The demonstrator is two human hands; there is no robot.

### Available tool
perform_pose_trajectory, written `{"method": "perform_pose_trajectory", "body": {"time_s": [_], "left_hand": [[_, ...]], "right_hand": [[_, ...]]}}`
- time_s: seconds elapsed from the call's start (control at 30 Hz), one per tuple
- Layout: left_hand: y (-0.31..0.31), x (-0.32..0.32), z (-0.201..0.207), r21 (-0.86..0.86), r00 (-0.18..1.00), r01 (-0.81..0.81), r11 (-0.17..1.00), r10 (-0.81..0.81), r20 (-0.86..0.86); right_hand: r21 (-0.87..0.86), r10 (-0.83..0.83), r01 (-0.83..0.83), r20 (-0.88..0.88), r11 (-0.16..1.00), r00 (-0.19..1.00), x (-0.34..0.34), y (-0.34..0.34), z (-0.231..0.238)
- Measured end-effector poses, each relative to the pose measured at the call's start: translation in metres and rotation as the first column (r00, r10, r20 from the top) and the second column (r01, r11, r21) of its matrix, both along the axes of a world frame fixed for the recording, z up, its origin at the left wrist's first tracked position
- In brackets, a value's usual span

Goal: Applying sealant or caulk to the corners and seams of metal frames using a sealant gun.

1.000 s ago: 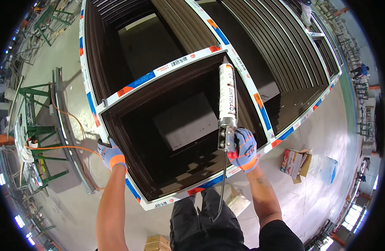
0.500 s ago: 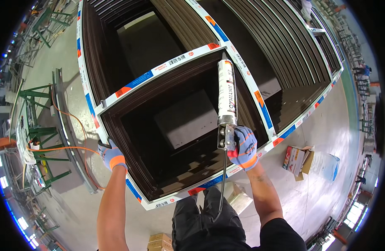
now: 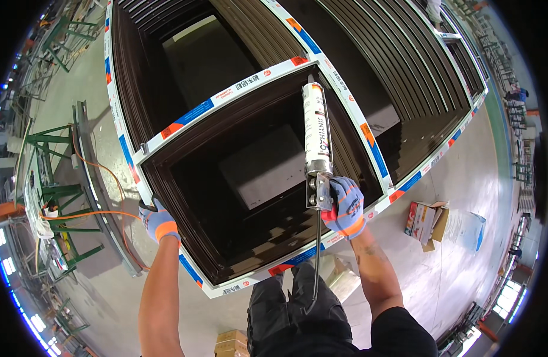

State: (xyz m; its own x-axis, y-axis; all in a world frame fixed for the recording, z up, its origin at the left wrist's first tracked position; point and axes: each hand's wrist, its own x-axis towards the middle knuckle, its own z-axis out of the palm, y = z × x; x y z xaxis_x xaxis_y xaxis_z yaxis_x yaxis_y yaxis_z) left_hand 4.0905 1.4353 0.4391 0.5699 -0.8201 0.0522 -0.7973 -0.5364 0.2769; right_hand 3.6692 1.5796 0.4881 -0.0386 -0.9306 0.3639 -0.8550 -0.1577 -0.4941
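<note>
My right hand, in a grey-blue and orange work glove, is closed round the red handle of a caulking gun. A white cartridge sits in the gun, its nozzle pointing away near an inner corner of the frame. The gun's bent rod hangs back toward my legs. At the left, my gloved left hand is closed on the outer edge of the window frame, its fingers partly hidden. This frame tops a stack of dark brown frames, its upper face covered with white, blue and orange protective film.
Further frames with slatted dark panels spread to the far right. An orange hose runs from green stands to near my left hand. Long metal profiles lie left. An opened carton sits on the floor at right.
The caulking gun has shifted slightly left with my right hand, and its nozzle tip has moved a little along the far bar. My left hand stays on the frame edge.
</note>
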Motion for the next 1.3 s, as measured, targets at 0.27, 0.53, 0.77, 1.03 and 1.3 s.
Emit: {"method": "perform_pose_trajectory", "body": {"time_s": [0.27,0.53,0.77,1.03,1.3], "left_hand": [[-0.001,-0.001,0.0,0.019,1.0,-0.009,1.0,0.009,0.014],[-0.002,0.002,-0.003,0.028,1.0,-0.008,1.0,0.007,0.029],[-0.001,0.0,-0.002,0.014,0.999,-0.009,1.0,0.009,0.042],[-0.002,0.002,-0.001,0.021,1.0,-0.011,1.0,0.012,-0.028],[-0.003,0.007,-0.009,0.057,1.0,-0.024,0.998,0.024,0.004]], "right_hand": [[0.0,-0.025,0.025,0.028,1.0,0.999,0.005,0.001,0.003],[0.0,-0.016,0.016,0.018,1.0,1.0,0.008,0.007,0.001],[-0.038,-0.026,0.028,0.053,0.999,0.998,0.018,-0.001,0.009],[-0.012,0.003,-0.002,0.102,1.0,0.995,0.024,0.006,0.015],[0.136,0.062,-0.063,0.009,0.989,0.998,0.026,0.044,0.013]]}}
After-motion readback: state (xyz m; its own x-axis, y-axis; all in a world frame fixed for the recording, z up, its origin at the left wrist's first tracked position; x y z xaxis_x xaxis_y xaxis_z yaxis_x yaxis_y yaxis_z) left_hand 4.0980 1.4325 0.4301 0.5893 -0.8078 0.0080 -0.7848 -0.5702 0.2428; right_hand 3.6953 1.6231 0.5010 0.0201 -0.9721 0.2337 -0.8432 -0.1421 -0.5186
